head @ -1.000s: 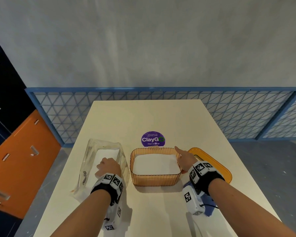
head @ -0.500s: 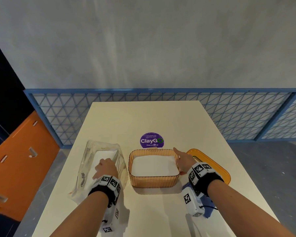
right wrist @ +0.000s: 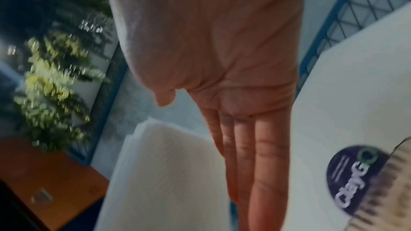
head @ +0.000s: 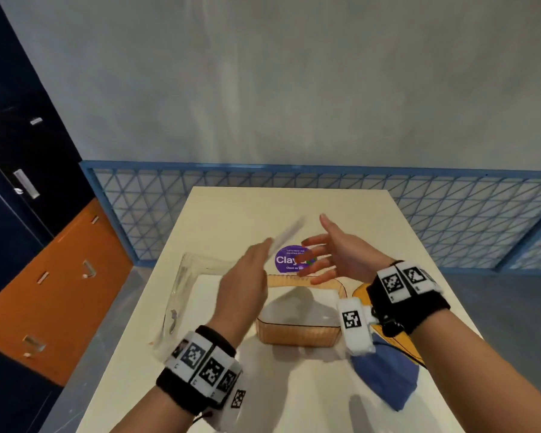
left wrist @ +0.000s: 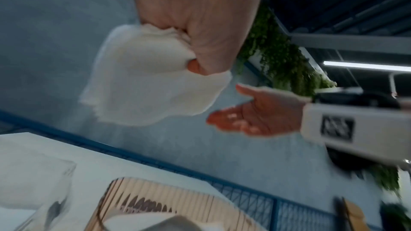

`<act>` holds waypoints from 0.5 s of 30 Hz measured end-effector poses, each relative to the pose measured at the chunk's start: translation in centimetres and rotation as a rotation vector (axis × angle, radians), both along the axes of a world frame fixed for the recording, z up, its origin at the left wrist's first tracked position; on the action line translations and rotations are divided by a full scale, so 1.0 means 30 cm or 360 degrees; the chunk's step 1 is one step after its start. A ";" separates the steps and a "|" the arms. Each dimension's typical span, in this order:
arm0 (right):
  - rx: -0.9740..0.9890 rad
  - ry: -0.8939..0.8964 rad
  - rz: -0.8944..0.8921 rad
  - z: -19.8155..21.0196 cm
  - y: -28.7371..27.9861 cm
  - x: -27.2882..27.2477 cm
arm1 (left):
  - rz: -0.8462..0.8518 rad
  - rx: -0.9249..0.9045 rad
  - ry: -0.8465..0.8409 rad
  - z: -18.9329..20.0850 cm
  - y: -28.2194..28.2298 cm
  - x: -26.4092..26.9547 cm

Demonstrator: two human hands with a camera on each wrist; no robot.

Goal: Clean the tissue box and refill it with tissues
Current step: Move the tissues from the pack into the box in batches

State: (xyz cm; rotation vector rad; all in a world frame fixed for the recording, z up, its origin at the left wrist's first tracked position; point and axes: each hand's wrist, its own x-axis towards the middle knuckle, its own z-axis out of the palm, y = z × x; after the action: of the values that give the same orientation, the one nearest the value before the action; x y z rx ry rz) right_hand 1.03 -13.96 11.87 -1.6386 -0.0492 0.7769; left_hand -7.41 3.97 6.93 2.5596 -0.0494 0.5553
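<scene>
Evidently refilling is midway: tissue box on the table holds tissues (lid still off); left hand clutches a tissue stack above it, right hand spread empty.

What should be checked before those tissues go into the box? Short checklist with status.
1. Left hand grips the tissues: ok.
2. Right hand free to take them, fingers straight: ok.
3. Box open, lid set aside on its right: ok.
4. Box upright on the table: ok.
5. Room left in the box, with a white stack already inside: cannot tell.
6. Tissue stack squared up: cannot tell, motion blur.
</scene>
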 end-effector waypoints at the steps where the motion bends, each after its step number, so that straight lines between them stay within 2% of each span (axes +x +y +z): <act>1: 0.0058 0.0042 0.0021 0.018 0.004 0.001 | -0.0166 0.0078 -0.0087 -0.010 -0.017 -0.002; 4: -0.0029 -0.0044 0.0046 0.044 0.004 0.004 | -0.0501 0.0200 -0.0136 -0.079 -0.034 0.005; 7: -0.0455 -0.0471 0.0128 0.044 -0.017 0.010 | -0.0610 -0.0060 0.0051 -0.132 -0.042 -0.008; 9: -0.0750 -0.0847 0.0217 0.051 -0.032 0.014 | -0.0567 -0.0432 0.0192 -0.153 -0.050 -0.018; 11: -0.0907 -0.1065 0.0292 0.063 -0.036 0.009 | -0.0351 -0.0863 0.0227 -0.167 -0.053 -0.005; 13: -0.0921 -0.1140 0.0338 0.070 -0.035 -0.002 | -0.0128 -0.1301 0.0385 -0.167 -0.046 0.025; 15: -0.0832 -0.1148 0.0334 0.071 -0.036 -0.011 | -0.0030 -0.1783 0.0597 -0.174 -0.031 0.059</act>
State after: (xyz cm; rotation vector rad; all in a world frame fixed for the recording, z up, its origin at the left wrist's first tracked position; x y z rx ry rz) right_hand 0.70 -15.05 14.01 -2.3758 -0.5766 0.3208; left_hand -5.65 3.05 1.72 1.5124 0.2880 0.0229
